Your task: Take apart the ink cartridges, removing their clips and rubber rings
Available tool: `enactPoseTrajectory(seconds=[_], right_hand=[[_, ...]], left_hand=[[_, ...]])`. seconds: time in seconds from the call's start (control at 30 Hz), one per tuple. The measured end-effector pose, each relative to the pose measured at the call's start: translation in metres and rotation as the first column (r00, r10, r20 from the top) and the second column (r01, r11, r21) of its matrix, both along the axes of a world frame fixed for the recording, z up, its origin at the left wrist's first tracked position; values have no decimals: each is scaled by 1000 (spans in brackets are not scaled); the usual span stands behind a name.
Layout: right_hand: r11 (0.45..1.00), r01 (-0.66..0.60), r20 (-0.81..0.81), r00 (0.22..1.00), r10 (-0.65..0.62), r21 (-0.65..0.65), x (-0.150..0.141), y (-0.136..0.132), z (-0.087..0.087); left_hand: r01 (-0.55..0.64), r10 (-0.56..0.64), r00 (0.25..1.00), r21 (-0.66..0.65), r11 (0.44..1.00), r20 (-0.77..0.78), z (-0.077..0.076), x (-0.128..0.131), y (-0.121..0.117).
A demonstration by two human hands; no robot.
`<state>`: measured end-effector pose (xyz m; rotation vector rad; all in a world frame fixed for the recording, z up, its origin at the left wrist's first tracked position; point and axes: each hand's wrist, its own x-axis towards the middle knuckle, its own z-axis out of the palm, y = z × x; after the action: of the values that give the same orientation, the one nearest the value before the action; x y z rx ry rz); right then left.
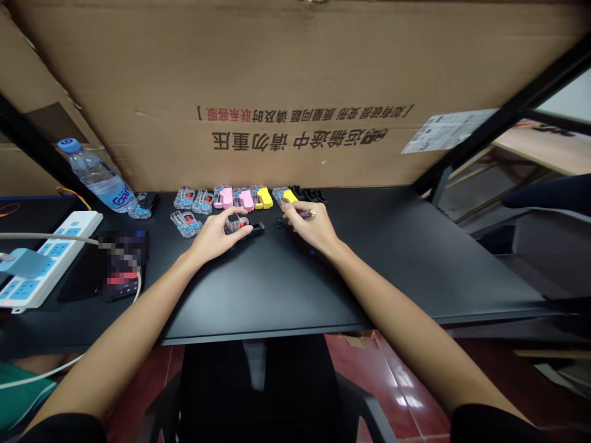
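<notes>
My left hand (217, 235) is closed around a small clear plastic case (233, 224) with red inside, and a black piece (255, 229) juts from its right side. In my right hand (311, 224) is a slim dark rod with a shiny rounded end (308, 213); its kind I cannot make out. Under the right fingertips lie small black parts (279, 223). Just behind that hand sits a clear case with a yellow part (289, 196). A row beyond my left hand holds clear cases, two with pink parts (224, 197) and one with yellow (264, 197).
More black pieces (314, 195) lie by the cardboard wall (286, 74). At the left are a water bottle (99, 175), a white power strip (60, 252) with a plug and cable, and a dark phone-like slab (80, 277). The black table's front edge (277, 334) runs before me.
</notes>
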<state>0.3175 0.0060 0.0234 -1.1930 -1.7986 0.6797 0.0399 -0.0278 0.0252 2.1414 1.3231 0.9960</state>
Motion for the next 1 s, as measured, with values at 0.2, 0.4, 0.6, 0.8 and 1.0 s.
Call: enactPoseTrajectory(seconds=[0.2,0.4,0.6,0.8,1.0], right_hand=[[974,-89,6,996,90,207,-11,-12,12],[923,-354,169,929,328,152,-28,-28,10],[888,-448,144,890,432,102,-37,-35,1],[920,-385,46,923,383,64,-48,-40,-5],[928,-366,35,931,364,70,-53,-44,-4]], left_hand=[[76,-71,994,-66,995,87,2,5,-3],[13,-10,991,-20,1000,137,4,8,-7],[-4,8,989,-27,1000,149,2,8,-8],[-98,91,966,16,995,242,-1,13,-9],[-88,83,961,8,996,265,-3,12,-4]])
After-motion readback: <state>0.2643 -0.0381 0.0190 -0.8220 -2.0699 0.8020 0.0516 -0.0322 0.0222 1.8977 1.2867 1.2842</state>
